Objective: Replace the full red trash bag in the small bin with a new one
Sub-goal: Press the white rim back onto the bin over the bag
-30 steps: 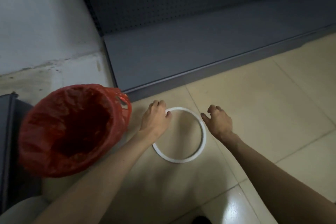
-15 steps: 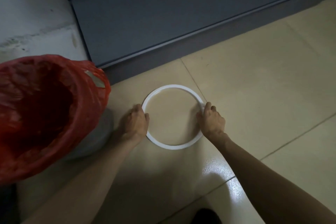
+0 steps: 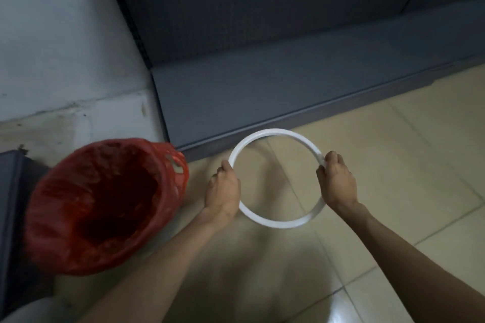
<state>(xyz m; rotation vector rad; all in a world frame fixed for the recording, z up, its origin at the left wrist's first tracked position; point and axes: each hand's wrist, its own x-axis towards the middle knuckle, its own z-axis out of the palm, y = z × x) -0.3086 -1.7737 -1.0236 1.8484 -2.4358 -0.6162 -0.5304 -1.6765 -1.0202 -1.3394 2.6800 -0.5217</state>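
Nearest, two bare forearms reach over the beige tiled floor (image 3: 393,165). The left hand (image 3: 223,189) and the right hand (image 3: 337,181) each have their fingers closed around opposite sides of a white ring (image 3: 275,224), held just above the tiles. Left of it stands the small bin, lined with the red trash bag (image 3: 105,204) (its mouth gaping open, its inside dark). Beyond sits a grey shelf base (image 3: 262,92), with a pale wall (image 3: 65,47) behind the bin.
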